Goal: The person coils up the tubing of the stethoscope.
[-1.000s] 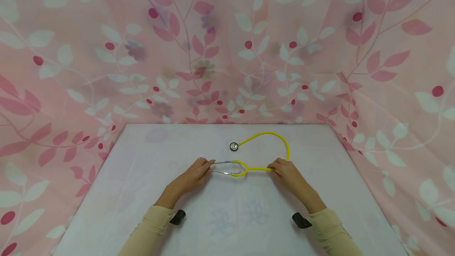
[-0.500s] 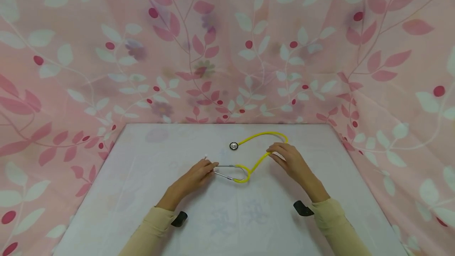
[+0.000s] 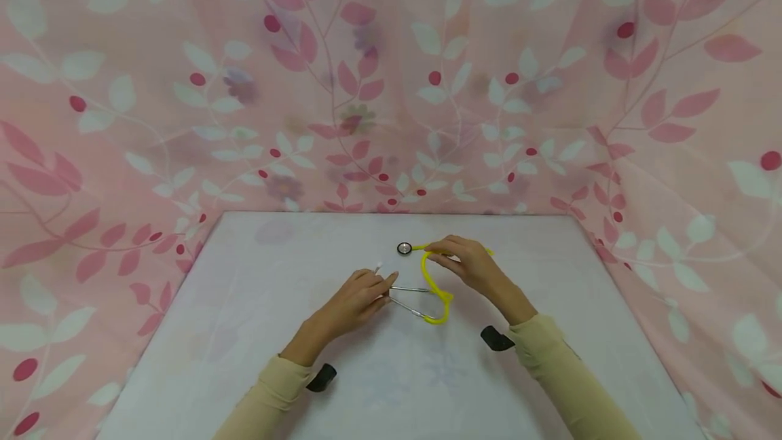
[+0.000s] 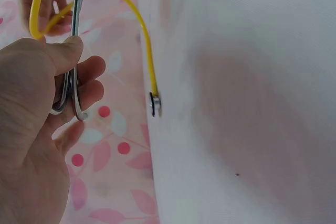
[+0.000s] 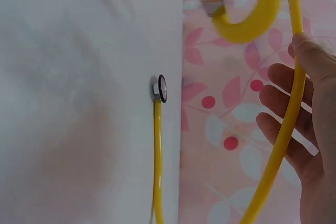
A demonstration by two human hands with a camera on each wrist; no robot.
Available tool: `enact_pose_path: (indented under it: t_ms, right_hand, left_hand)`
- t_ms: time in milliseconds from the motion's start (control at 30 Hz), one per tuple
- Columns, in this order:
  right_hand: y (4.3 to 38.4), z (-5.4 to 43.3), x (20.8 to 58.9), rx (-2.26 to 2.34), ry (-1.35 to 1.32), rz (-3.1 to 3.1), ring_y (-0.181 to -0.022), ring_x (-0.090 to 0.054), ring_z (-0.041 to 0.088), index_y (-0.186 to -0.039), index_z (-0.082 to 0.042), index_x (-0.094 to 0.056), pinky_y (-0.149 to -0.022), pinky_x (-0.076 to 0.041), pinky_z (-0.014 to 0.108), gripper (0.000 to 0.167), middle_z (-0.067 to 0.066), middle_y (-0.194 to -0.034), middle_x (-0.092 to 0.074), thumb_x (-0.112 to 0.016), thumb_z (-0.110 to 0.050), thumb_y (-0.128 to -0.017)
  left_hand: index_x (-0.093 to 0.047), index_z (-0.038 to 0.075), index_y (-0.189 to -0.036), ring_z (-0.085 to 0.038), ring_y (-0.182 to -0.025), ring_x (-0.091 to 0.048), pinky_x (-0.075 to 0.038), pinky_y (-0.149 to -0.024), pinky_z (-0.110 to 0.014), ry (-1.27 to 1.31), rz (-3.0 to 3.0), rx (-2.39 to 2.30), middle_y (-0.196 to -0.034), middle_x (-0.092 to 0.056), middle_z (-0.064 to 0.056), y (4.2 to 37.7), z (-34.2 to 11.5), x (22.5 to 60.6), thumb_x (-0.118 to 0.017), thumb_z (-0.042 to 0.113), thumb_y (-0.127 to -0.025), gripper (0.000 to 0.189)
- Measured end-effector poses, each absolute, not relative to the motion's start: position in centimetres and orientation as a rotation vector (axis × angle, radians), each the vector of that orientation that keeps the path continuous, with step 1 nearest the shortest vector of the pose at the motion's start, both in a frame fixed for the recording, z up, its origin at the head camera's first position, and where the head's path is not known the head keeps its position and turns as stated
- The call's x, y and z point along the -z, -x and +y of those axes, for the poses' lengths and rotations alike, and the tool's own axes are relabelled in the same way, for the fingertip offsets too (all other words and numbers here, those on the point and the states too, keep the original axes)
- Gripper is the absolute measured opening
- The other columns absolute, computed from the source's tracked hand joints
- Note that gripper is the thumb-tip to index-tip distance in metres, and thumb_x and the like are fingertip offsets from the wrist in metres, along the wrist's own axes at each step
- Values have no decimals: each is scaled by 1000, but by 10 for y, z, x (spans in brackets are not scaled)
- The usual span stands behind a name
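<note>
Stethoscope (image 3: 448, 299) held by both hands, partly raised over bench (image 3: 391, 386), toward its far side. Metal ear tubes (image 4: 77, 11) gripped by left hand (image 3: 359, 299): thumb and fingers clamped on them near the ear-tip end, tubes brought close together there, as seen from the left wrist. A pale ear tip (image 3: 379, 265) is seen sticking out past the fingers. Yellow tubing (image 5: 286, 124) pinched by right hand (image 3: 467, 262), thumb on one side, fingers bent along the other. Between the hands, the tubing is bent into a curve; its yellow fork is hung below the right hand in the head view, joined to the metal tubes. Chest piece (image 3: 404, 248) laid on the bench near the far edge, just left of the right hand, touched by neither hand. Tubing run from it passes behind the right hand, partly hidden. Pale sleeves (image 3: 565, 369) worn on both arms; a dark device (image 3: 496, 338) is seen by each wrist. Bench covered in white, backed and flanked by pink leaf-print cloth (image 3: 391, 87). Fork blurred in the right wrist view.
</note>
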State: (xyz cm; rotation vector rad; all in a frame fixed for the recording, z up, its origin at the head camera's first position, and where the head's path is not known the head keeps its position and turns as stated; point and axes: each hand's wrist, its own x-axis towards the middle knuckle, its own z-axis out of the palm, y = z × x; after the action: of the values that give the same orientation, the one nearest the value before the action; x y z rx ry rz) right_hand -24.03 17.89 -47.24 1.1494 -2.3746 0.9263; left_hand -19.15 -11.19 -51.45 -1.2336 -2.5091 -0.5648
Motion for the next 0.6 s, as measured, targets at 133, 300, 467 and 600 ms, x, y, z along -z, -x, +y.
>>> enact_pose_path:
  t_ms: [133,300,467,600]
  right_hand:
    - [245,171,480,-1068,-1185,-2415,-77,-63,6,-107,-11,-73,-69,-56,22,21,-2,-93,-72,-74,-15,-86]
    - [244,162,490,-1223,-1200,-2461,-73,-60,5,-101,-14,-74,-66,-54,21,18,-2,-92,-73,-77,-13,-83]
    - [241,154,501,-1317,-1262,-2427,-72,-62,6,-100,-10,-75,-65,-54,20,17,4,-92,-75,-75,-8,-84]
    - [236,148,505,-1443,-1257,-2397,-74,-67,10,-103,-4,-75,-66,-56,22,18,10,-94,-76,-72,-1,-85]
  left_hand:
    - [-51,4,-141,-10,-93,-58,-37,-114,-45,1292,-2468,615,-93,-65,7,191,-106,507,-68,15,-93,53]
    - [-47,3,-144,-8,-89,-56,-37,-115,-44,1340,-2460,668,-93,-62,5,187,-102,498,-68,13,-92,58]
    - [-46,5,-146,-7,-86,-54,-38,-113,-43,1353,-2425,668,-92,-60,4,186,-100,494,-73,12,-88,64]
    - [-48,8,-145,-8,-85,-55,-39,-112,-43,1359,-2384,674,-94,-61,3,187,-100,493,-75,12,-86,65]
